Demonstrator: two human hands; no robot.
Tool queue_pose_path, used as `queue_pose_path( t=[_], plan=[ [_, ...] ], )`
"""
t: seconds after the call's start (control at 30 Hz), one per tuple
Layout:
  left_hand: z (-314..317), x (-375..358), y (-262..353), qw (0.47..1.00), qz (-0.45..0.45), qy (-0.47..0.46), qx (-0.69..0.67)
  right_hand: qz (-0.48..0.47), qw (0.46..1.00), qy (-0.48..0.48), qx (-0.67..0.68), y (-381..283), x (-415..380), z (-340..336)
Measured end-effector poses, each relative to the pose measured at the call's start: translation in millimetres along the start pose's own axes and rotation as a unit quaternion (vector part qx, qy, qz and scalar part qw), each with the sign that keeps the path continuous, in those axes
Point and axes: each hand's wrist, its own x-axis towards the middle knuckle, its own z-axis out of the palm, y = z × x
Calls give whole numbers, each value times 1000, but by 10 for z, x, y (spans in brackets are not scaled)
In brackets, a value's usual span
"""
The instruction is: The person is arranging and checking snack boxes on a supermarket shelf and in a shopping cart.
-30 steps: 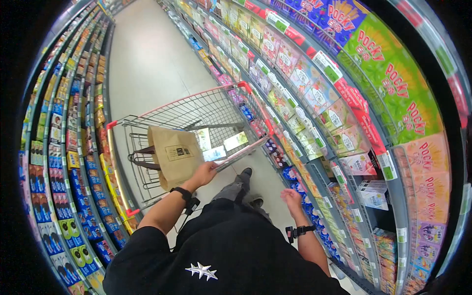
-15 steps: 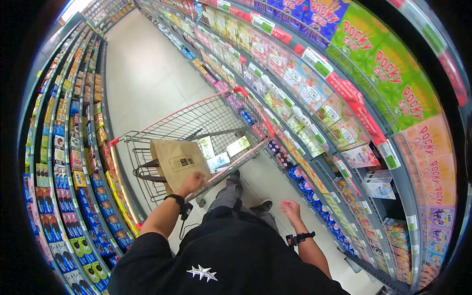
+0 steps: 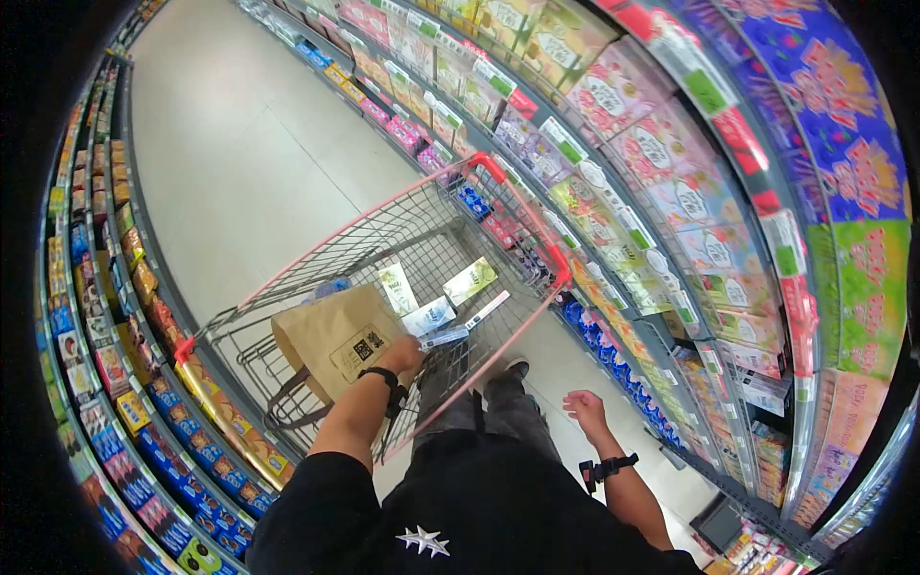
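Note:
My left hand (image 3: 402, 356) is over the cart (image 3: 331, 247), right beside the printed brown paper bag (image 3: 331, 335). Its fingers are curled at the end of a narrow white-and-blue item (image 3: 445, 337); whether they grip it is unclear. Just beyond lie a blue-and-white box (image 3: 428, 315), a pale green-and-white box (image 3: 396, 288) and a yellow-green box (image 3: 470, 281). A thin white strip (image 3: 487, 311) slants beside them. My right hand (image 3: 584, 409) hangs outside the cart, empty, fingers apart.
Shelves of colourful snack boxes (image 3: 690, 196) rise along the right. Another packed shelf (image 3: 177, 383) curves down the left, close to the cart's red corner. The tiled floor (image 3: 230, 125) stretches between them. My shoe (image 3: 517, 368) shows under the cart.
My left hand has moved right and further over the cart, to the narrow item. The cart looks nearer and the shelves have shifted in view. My right hand is still apart from the cart.

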Motion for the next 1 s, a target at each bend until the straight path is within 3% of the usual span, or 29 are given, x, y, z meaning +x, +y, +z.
queue_pose_path(
  t=[0.03, 0.1, 0.13, 0.17, 0.27, 0.37, 0.47, 0.53, 0.67, 0.83, 0.93, 1.0],
  plan=[
    [-248, -74, 250, 998, -39, 1, -42, 16, 1000, 3, -8, -1, -11, 39],
    [523, -6, -266, 998, -15, -61, 10, 37, 999, 14, -16, -43, -46, 120],
    [676, 425, -361, 991, 7, -114, 67, 50, 998, 20, -24, -64, -53, 154],
    [658, 55, -319, 991, 12, -119, 63, 56, 998, 24, -25, -53, -64, 177],
    [56, 245, 189, 993, -26, -116, 10, 76, 996, 24, -36, -28, -73, 217],
    [77, 344, 185, 987, -71, -144, 0, 83, 995, 26, -41, -62, -46, 269],
    [185, 390, 195, 989, -87, -113, 28, 88, 995, 28, -40, -59, -37, 256],
    [235, 417, 244, 982, -155, -111, -15, 84, 996, 21, -39, -73, -53, 202],
    [162, 464, 193, 984, -108, -136, 42, 76, 996, 37, -18, -109, -77, 121],
    [-560, 177, 394, 996, 38, 19, -82, 63, 997, 37, 6, -46, -12, 23],
    [-1048, 30, 662, 992, 49, 59, -98, 37, 998, 40, 45, -16, 16, -45],
    [-1303, -142, 911, 990, 11, 108, -88, 0, 997, 18, 81, -36, 85, -129]
  ],
)
